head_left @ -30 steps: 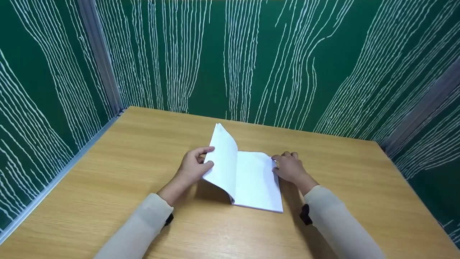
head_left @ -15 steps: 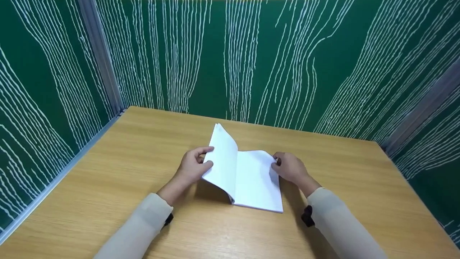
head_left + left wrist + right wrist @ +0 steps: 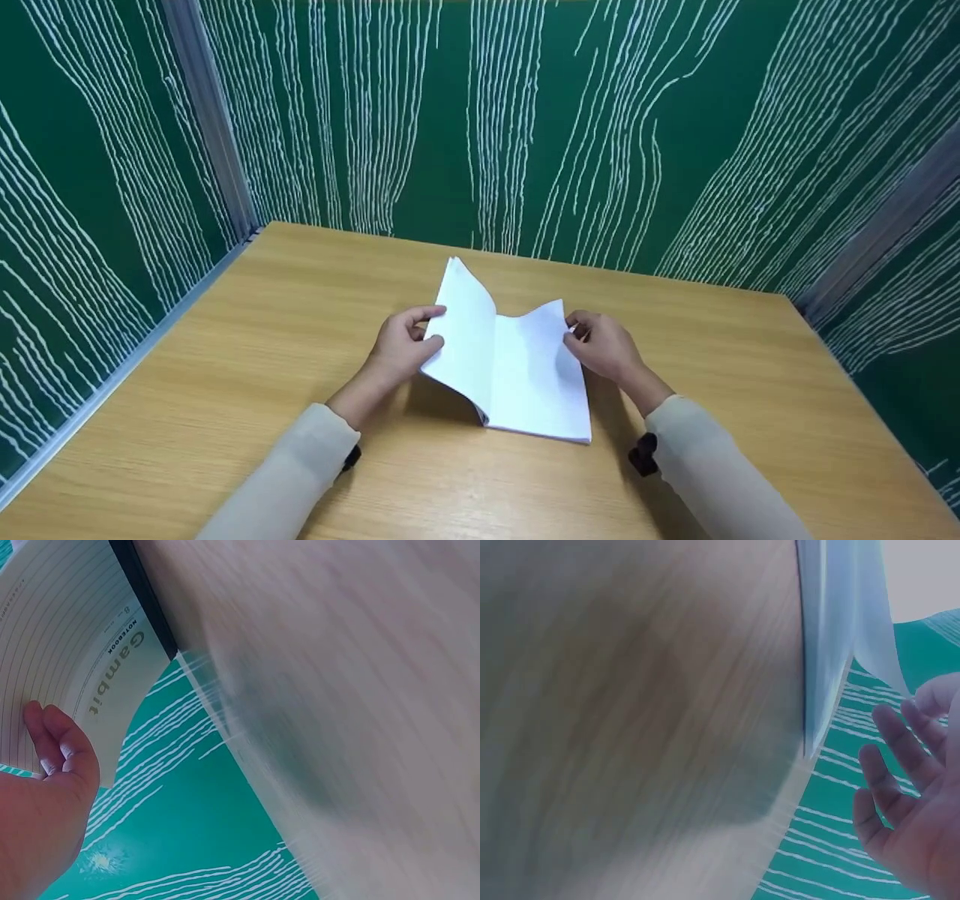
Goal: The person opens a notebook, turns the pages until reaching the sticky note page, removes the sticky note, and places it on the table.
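An open notebook (image 3: 534, 382) lies on the wooden table, its right-hand pages white. My left hand (image 3: 401, 345) holds the raised left part, thumb on the inner page and fingers behind. In the left wrist view, the printed outer side (image 3: 112, 671) of that part reads "Gambit" and "NOTEBOOK", and my left hand (image 3: 64, 765) curls its fingers against it. My right hand (image 3: 606, 346) pinches a page (image 3: 551, 319) at its right edge, its far corner lifted off the stack. In the right wrist view, thumb and forefinger of my right hand (image 3: 922, 787) meet at the page's edge (image 3: 885, 652); the other fingers spread loosely.
The wooden table (image 3: 247, 360) extends around the notebook on all sides. Green walls (image 3: 442, 120) with wavy white lines enclose its far side and both flanks. Grey posts (image 3: 214, 120) stand at the corners.
My right hand has gone from touching the stack's right edge to pinching a page. That page's far corner has risen. The left hand and the raised part stay nearly still.
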The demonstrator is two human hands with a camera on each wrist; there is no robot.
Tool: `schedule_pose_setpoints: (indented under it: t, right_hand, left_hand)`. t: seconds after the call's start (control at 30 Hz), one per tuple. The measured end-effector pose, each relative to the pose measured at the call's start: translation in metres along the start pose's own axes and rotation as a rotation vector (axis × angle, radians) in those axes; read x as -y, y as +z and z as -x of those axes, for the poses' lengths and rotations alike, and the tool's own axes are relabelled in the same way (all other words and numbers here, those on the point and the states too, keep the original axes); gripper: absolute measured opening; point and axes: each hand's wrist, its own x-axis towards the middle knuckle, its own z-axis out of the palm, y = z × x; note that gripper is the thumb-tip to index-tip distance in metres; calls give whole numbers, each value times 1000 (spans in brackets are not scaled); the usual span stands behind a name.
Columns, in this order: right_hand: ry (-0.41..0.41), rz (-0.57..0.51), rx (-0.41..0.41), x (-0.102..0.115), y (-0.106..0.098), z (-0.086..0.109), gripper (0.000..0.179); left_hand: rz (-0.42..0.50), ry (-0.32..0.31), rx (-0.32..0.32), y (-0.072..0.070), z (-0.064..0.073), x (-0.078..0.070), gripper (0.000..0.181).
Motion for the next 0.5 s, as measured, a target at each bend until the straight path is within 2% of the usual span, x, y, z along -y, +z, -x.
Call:
schedule_pose_setpoints:
  t: [0.27, 0.5]
  right_hand:
    - [-16, -42, 23, 15, 3, 4, 21]
    - [-2, -49, 69, 31, 9, 10, 22]
  left_hand:
    - [-13, 4, 14, -3, 15, -27, 40]
    - [-15, 16, 19, -4, 15, -27, 40]
